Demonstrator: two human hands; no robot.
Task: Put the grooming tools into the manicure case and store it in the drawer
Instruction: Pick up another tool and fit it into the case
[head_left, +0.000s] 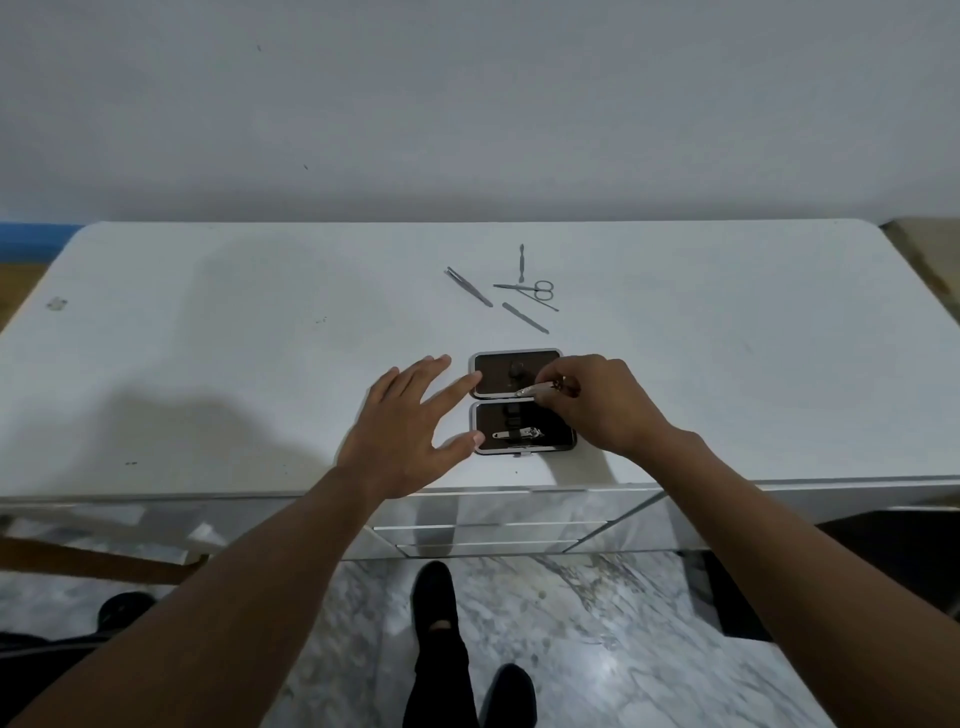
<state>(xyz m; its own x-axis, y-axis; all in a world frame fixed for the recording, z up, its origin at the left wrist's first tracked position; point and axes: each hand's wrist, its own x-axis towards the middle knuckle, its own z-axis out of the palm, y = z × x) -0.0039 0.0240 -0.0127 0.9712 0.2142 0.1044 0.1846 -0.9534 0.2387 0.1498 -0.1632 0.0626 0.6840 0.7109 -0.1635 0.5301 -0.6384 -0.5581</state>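
So the big white worktop takes up most of the view, with mirrored drawers along the front edge below it. The case lies flat near that edge, hinged wide open, both dark-lined halves facing up. Left hand is spread flat with its fingers at the case's left side, looks like it's there to steady it, not holding anything. Right hand has its grip pinched on a small clipper, held over the seam between the two halves. One clipper is already strapped into the near half. Further back on the worktop and well apart from the case sit the leftovers: tweezers, scissors, a file and a thin pusher, plus another skinny pick under the scissors. My guess is these are all stiff, light, slick steel bits, so pinch them mid-shaft and slide them under the elastic loops, minding the points. The case seems light too, so it'll skate unless held.
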